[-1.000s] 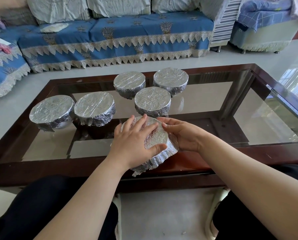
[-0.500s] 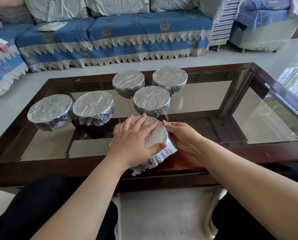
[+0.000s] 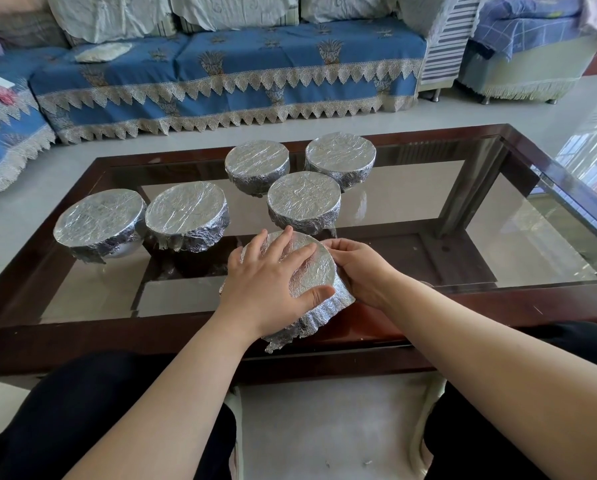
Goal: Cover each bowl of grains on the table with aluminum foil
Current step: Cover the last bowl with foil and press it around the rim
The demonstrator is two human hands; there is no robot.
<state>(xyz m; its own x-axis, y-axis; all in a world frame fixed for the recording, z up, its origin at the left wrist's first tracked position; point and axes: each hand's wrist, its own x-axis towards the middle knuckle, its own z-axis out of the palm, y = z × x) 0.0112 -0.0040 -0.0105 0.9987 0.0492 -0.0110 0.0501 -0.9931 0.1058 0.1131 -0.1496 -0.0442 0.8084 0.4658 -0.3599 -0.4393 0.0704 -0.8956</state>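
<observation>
Six foil-covered bowls sit on the tabletop [image 3: 518,233]; the sixth bowl [image 3: 312,271], nearest the front edge, is unfinished. Left hand [image 3: 272,282] presses flat, fingers spread; right hand [image 3: 359,268] curls against its side. Crimp the loose foil skirt [image 3: 307,323] snugly underneath, working round.

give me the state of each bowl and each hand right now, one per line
near bowl: foil over the top, skirt still loose and flared at the front
far left bowl: covered, foil tucked
second left bowl: covered
middle bowl: covered
back left bowl: covered
back right bowl: covered
left hand: flat, pressing on the near bowl's foil
right hand: fingers curled round the near bowl's side
</observation>
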